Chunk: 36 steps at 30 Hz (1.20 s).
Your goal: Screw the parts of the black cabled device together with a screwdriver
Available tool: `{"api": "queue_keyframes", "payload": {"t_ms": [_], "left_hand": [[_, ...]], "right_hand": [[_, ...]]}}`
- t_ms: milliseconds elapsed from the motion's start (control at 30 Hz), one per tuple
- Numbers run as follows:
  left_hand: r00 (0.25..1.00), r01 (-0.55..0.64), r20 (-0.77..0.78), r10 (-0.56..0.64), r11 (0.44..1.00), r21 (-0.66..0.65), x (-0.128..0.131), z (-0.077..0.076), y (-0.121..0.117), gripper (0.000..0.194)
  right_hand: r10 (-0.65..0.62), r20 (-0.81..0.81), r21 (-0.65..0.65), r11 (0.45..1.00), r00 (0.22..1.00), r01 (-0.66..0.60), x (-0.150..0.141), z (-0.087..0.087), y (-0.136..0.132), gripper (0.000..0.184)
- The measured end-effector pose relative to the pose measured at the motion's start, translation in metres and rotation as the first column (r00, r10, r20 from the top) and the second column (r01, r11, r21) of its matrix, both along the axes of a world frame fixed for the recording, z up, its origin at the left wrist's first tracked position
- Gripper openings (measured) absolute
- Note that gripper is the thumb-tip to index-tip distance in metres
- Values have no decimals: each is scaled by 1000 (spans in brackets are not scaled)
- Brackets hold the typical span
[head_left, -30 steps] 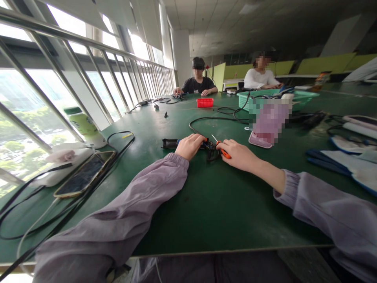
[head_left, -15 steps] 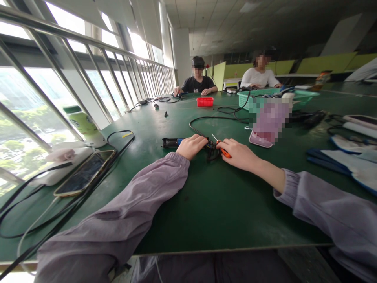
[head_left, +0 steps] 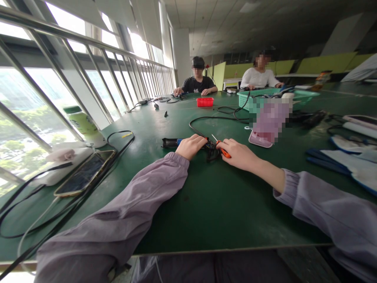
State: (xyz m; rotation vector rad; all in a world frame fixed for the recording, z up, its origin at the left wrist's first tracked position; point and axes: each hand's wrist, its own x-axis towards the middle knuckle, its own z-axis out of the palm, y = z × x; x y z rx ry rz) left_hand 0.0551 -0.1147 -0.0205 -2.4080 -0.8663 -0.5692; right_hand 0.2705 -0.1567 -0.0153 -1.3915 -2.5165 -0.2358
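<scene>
On the green table (head_left: 206, 212), my left hand (head_left: 192, 146) is closed over a black-and-blue cylindrical device (head_left: 170, 143), whose black end sticks out to the left. Dark parts and loops of wire (head_left: 212, 154) show between my two hands, too small to make out in detail. My right hand (head_left: 240, 155) grips a screwdriver (head_left: 226, 153) by its orange handle. Its thin metal shaft points up and to the left, close to the dark parts; whether the tip touches anything I cannot tell. My left fingers hide the middle of the device.
A black cable (head_left: 203, 117) runs behind my hands towards a green basket (head_left: 246, 101). A purple-pink case (head_left: 260, 139), gloves (head_left: 338, 161) and a red box (head_left: 205, 102) lie around. Leftward are a phone (head_left: 85, 173), cords and a bottle (head_left: 85, 125). Two people sit across the table.
Both my hands stay in nearly the same place, with only a very slight shift of the left hand. Across the table, the white-sleeved person's hands have moved a little.
</scene>
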Motion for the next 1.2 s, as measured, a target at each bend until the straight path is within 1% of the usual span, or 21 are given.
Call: {"api": "queue_keyframes", "payload": {"t_ms": [133, 433, 600, 800, 867, 1033, 1200], "left_hand": [[998, -11, 55, 13, 1000, -29, 1, -1, 0, 25], [996, 11, 85, -5, 998, -65, 2, -2, 3, 23], [986, 18, 166, 0, 995, -103, 2, -3, 6, 20], [966, 28, 258, 19, 984, -175, 4, -1, 5, 17], [963, 29, 270, 21, 983, -181, 4, -1, 6, 17], [972, 39, 235, -1, 987, -157, 5, -2, 8, 19], [947, 7, 318, 51, 984, -180, 6, 0, 8, 11]], "right_hand": [[5, -4, 6, 1000, 1000, -5, 0, -1, 0, 26], [8, -5, 5, 1000, 1000, -8, 0, -2, 1, 26], [9, -7, 3, 1000, 1000, -9, 0, -2, 0, 26], [8, -4, 9, 1000, 1000, -8, 0, -2, 0, 25], [8, -3, 8, 1000, 1000, -8, 0, -2, 1, 25], [8, -9, 6, 1000, 1000, -8, 0, -2, 1, 25], [13, -12, 7, 1000, 1000, -13, 0, -3, 1, 26]]}}
